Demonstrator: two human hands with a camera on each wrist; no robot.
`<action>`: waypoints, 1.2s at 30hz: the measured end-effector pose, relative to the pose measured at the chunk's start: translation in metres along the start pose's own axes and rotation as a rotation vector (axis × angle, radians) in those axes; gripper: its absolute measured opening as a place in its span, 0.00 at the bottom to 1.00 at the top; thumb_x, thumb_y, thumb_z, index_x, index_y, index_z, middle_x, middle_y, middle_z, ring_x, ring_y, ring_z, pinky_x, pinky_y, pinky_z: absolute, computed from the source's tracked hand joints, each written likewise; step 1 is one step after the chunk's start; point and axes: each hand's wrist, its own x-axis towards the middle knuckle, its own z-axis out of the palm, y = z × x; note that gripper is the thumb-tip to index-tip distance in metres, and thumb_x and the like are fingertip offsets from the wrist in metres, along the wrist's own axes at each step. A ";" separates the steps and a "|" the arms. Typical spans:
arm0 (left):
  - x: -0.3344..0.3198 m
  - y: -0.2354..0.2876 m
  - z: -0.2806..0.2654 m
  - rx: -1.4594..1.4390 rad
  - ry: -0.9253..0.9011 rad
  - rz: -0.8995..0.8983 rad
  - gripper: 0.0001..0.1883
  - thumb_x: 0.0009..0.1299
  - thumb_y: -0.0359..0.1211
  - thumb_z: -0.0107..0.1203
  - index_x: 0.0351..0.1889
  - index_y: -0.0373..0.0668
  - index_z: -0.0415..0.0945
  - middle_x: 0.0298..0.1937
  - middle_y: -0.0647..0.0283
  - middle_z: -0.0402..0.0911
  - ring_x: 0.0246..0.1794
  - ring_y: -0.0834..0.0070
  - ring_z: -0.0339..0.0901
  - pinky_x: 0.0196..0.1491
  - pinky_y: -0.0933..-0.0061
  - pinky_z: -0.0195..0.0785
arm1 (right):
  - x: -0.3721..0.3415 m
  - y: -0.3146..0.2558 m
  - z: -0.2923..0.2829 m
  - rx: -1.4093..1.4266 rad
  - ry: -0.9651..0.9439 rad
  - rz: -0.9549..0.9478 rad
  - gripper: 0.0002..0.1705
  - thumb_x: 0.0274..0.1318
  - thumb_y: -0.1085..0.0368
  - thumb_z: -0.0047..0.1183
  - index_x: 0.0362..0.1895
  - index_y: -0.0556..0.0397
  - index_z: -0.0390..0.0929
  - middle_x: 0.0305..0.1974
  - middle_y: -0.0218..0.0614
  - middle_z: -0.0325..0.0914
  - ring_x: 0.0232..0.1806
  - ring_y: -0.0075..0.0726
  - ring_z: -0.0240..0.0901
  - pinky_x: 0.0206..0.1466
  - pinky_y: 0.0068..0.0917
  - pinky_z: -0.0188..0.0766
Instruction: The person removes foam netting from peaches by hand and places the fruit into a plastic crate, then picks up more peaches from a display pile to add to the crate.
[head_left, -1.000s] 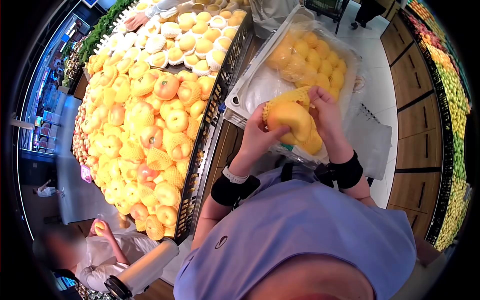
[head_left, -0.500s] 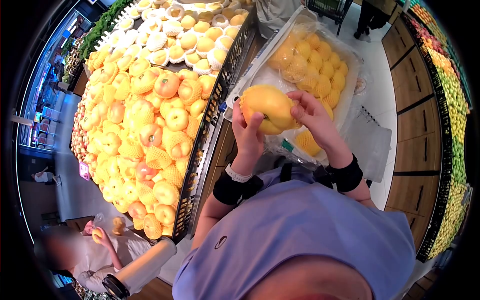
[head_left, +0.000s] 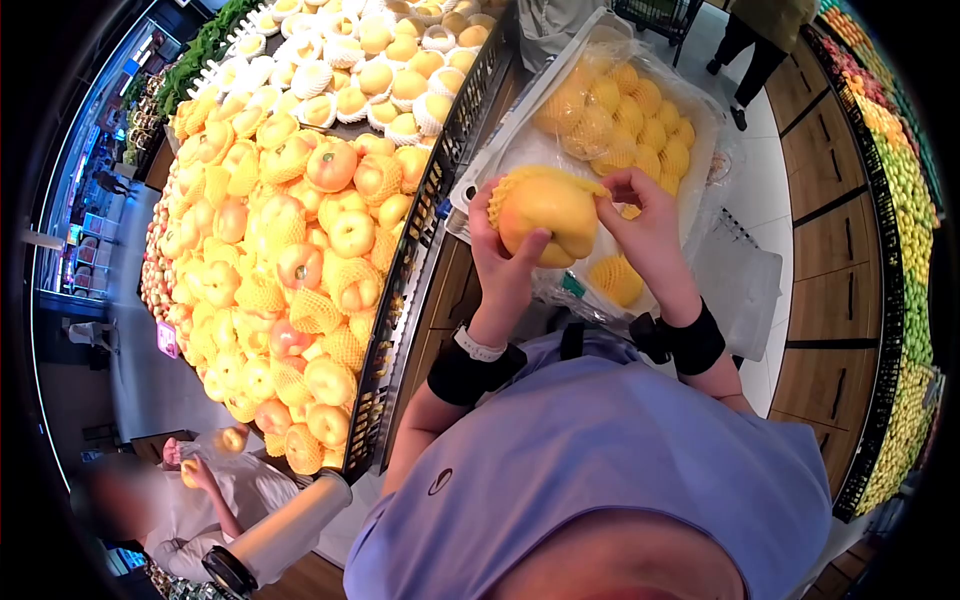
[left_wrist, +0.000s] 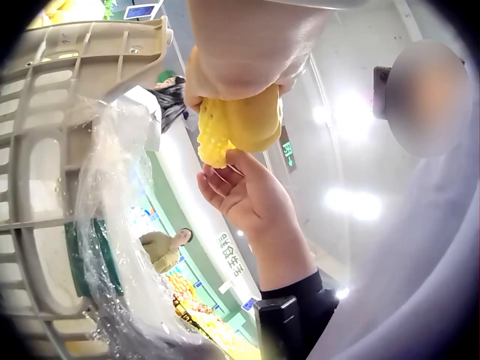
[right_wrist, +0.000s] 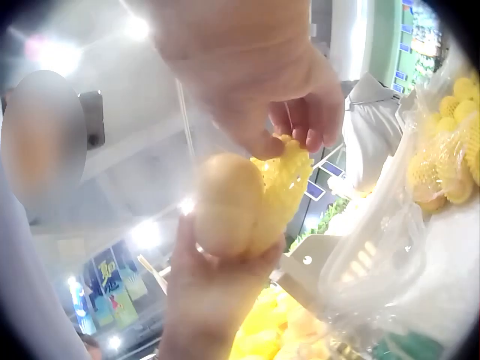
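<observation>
In the head view my left hand (head_left: 498, 275) grips a large, smooth yellow fruit (head_left: 548, 222), its thumb across the front near the dimple. A yellow foam net sleeve (right_wrist: 289, 180) covers the back and far side of the fruit, while the side facing me is bare. With thumb and fingertips, my right hand (head_left: 645, 228) pinches the edge of this net at the fruit's right. Both hands hold the fruit above the near end of a white crate (head_left: 475, 170). Part of the sleeve is hidden behind the fruit.
Net-wrapped yellow fruits (head_left: 640, 125) lie in the plastic-lined crate. At left, a fruit display (head_left: 290, 260) rises behind a black slatted rail (head_left: 425, 210). A person (head_left: 215, 490) at lower left holds fruit. Another person (head_left: 765, 45) stands in the aisle beside wooden drawers (head_left: 830, 270).
The fruit has turned and moved slightly left between the hands. My right hand has shifted from the fruit's side to the net's edge. The aisle person has come further into view.
</observation>
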 end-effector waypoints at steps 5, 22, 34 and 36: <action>0.001 -0.003 0.004 0.162 0.003 0.085 0.36 0.57 0.25 0.59 0.63 0.35 0.52 0.55 0.55 0.65 0.55 0.70 0.68 0.57 0.71 0.64 | -0.005 0.001 0.008 0.372 0.016 0.096 0.14 0.49 0.72 0.55 0.42 0.57 0.69 0.39 0.34 0.75 0.42 0.26 0.71 0.45 0.25 0.71; 0.011 0.003 0.008 0.522 0.004 -0.032 0.30 0.59 0.36 0.62 0.55 0.35 0.59 0.42 0.49 0.75 0.41 0.62 0.76 0.43 0.69 0.69 | -0.013 0.011 0.009 0.545 -0.205 0.167 0.40 0.43 0.68 0.64 0.61 0.59 0.58 0.54 0.38 0.66 0.57 0.30 0.63 0.60 0.26 0.60; 0.015 0.014 0.001 0.342 -0.059 -0.138 0.32 0.53 0.23 0.66 0.51 0.33 0.57 0.54 0.55 0.63 0.46 0.68 0.75 0.42 0.75 0.77 | -0.005 -0.005 -0.006 -0.105 -0.164 -0.243 0.36 0.46 0.66 0.62 0.61 0.53 0.62 0.56 0.40 0.66 0.56 0.36 0.65 0.57 0.30 0.62; 0.018 0.012 0.002 0.244 -0.072 -0.051 0.33 0.53 0.23 0.66 0.52 0.34 0.56 0.51 0.54 0.65 0.46 0.68 0.76 0.42 0.76 0.77 | -0.002 -0.013 -0.003 -0.106 -0.157 -0.305 0.35 0.44 0.68 0.62 0.60 0.52 0.64 0.56 0.42 0.66 0.57 0.40 0.65 0.58 0.32 0.62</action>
